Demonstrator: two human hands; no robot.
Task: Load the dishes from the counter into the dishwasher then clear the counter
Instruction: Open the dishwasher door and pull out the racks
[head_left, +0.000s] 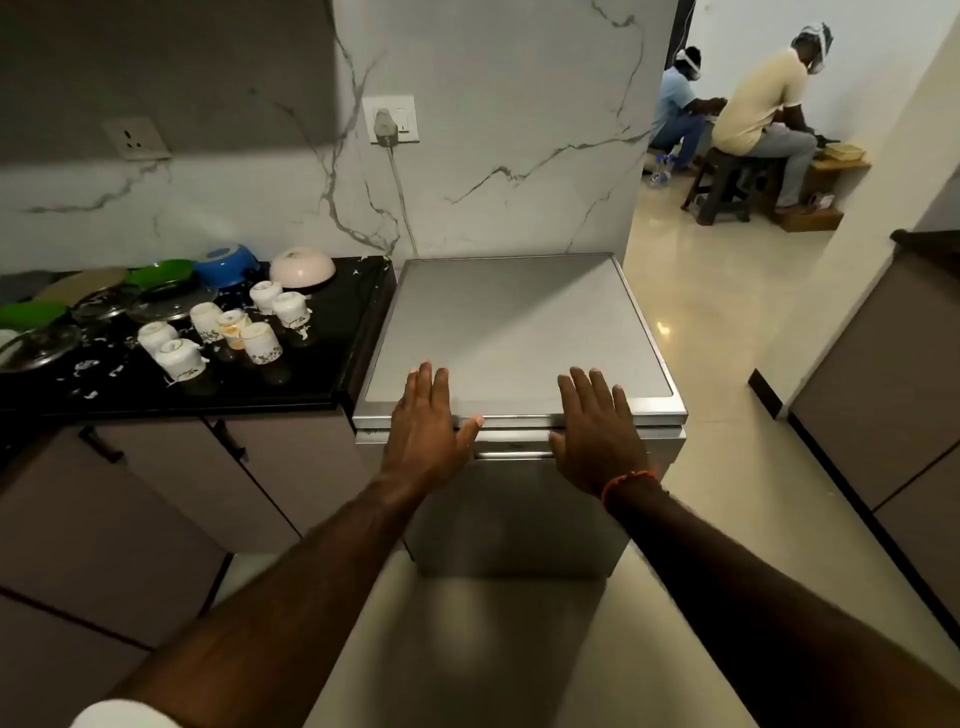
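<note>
A: Head view: left hand (428, 434) and right hand (597, 436) laid flat on the closed dishwasher (511, 332), fingers (427, 384) straight, holding nothing.
B: Cups (228, 332) upside down on the black surface (332, 332), left of it.

no readable text, faint marking on dishwasher (519, 332) front edge too blurred

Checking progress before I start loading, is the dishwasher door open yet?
No, the dishwasher is closed, with the left hand and right hand flat at its top front edge.
</note>
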